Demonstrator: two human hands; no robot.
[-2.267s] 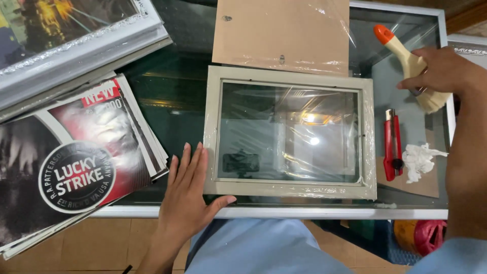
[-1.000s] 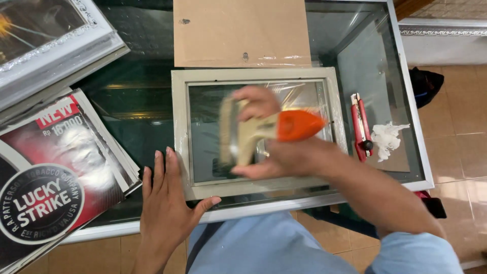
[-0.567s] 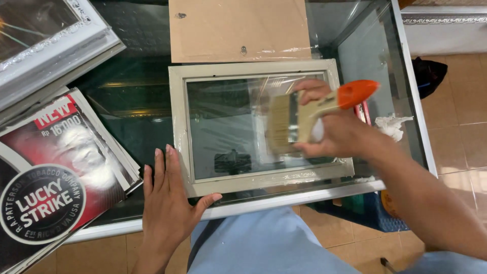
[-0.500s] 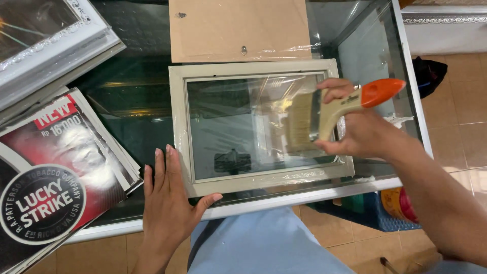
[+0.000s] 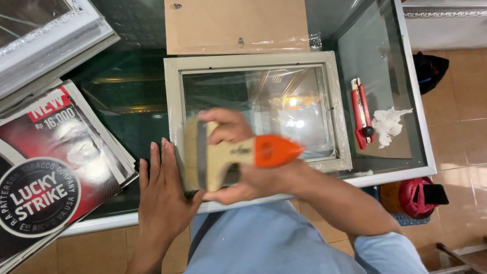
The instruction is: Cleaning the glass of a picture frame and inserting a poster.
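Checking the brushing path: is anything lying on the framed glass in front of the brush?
Nothing visible does. The right hand holds the brush at the frame's left edge; the glass to its right is bare.

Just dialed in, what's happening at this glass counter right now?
A person is working a wide paintbrush with a wooden body and orange handle tip, held in the right hand, over the lower left part of a pale rectangular picture frame with a glass pane. The left hand lies flat at the frame's bottom left corner. A red utility knife and a crumpled white tissue sit to the right.
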